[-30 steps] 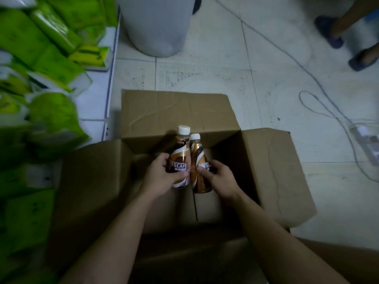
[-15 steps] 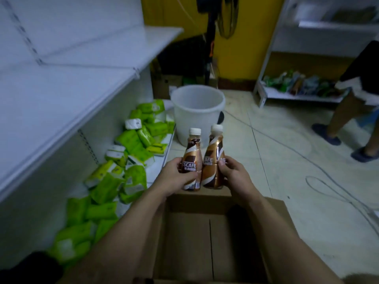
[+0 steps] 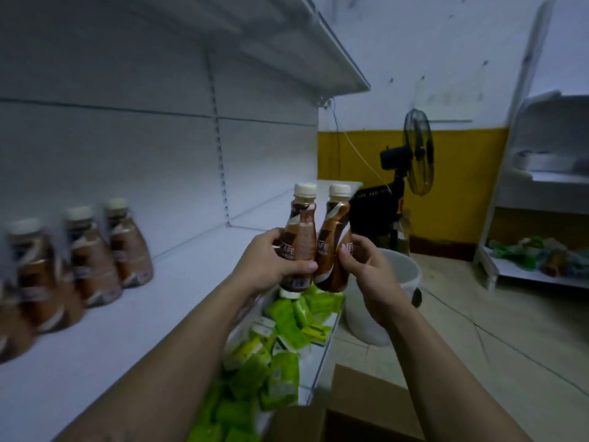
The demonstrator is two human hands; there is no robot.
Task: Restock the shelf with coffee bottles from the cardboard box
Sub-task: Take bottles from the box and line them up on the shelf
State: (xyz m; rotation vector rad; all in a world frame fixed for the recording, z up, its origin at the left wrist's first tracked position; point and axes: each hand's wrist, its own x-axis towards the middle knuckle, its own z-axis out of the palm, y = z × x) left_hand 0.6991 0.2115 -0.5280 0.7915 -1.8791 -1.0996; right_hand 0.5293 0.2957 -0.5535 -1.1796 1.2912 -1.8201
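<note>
A: What's standing on the white metal shelf board point(image 3: 178, 282)?
B: Brown coffee bottles w/ cream caps point(image 3: 129, 247), upright, left end.
A: Below?
B: Green packets point(image 3: 283, 327) lying piled on btm shelf point(image 3: 310, 368); white plastic bucket point(image 3: 404, 275), brown cardboard box point(image 3: 360, 393) sitting on tiled floor point(image 3: 510, 330).

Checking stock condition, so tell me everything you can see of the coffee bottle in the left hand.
Small brown coffee bottle, plastic-looking, cream cap on, label showing "AFE". Upright in the air by the shelf edge, left hand in a grip round its lower half, side against the second bottle.
</note>
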